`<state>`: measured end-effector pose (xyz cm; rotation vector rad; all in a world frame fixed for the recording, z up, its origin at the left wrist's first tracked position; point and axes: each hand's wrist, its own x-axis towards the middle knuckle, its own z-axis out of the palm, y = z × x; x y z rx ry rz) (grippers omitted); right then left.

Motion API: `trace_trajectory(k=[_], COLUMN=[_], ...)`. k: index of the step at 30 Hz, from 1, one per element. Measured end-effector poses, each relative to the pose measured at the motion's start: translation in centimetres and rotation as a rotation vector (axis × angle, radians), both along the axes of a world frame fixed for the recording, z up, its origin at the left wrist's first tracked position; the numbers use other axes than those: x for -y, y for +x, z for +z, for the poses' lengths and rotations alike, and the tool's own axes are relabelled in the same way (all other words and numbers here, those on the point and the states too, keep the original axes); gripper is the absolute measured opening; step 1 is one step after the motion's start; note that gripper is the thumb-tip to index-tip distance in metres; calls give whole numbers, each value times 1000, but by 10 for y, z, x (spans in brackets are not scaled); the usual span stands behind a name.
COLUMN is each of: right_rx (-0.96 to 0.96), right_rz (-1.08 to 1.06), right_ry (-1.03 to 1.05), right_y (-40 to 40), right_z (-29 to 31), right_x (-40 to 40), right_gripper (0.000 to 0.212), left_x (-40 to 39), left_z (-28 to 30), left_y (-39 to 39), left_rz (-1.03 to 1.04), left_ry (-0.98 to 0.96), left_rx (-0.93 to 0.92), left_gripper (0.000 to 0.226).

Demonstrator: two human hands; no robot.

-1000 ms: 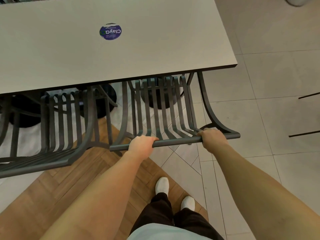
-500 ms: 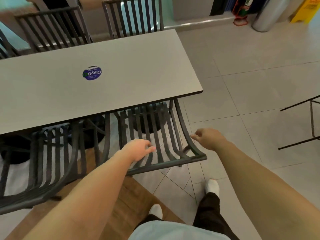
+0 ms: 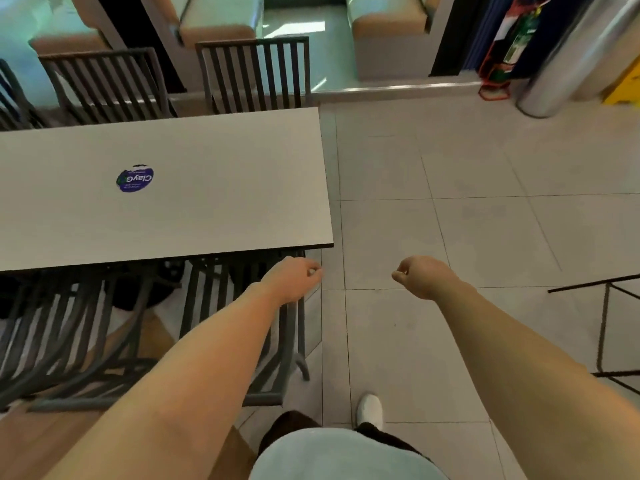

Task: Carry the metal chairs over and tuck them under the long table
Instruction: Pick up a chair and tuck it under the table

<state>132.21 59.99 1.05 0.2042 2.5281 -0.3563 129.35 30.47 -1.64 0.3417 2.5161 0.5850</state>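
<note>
Slatted metal chair (image 3: 239, 327): seat tucked under near edge of counter (image 3: 207, 188), at its right end; 2nd chair (image 3: 69, 327) tucked just left of it. Judged stiff, fairly heavy, smooth painted steel; best hold is the top back rail w/ both hands, spread apart. Left hand (image 3: 294, 278) above the chair back, fingers curled, holding nothing. Right hand (image 3: 420, 277) right of counter over floor tiles (image 3: 450, 168), also curled, empty. More chairs (image 3: 254, 74) stand at counter's far side. Blue sticker (image 3: 135, 178) on counter top.
</note>
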Motion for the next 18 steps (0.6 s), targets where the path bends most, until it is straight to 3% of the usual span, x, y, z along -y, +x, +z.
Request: trace_trajectory(k=[12,18], right_rx=[23,30], right_rz=[105,104], right_ry=[-16,-16], right_y=[-159,-290], right_z=[-12,-27], right_x=[-83,-108], right_gripper=[40,41], left_x=[-89,-118], left_z=[-16,-39], left_y=[-124,-248], left_rz=[307,361], left_ry=[182,214], left_rx=[28,12], left_gripper=[42,35])
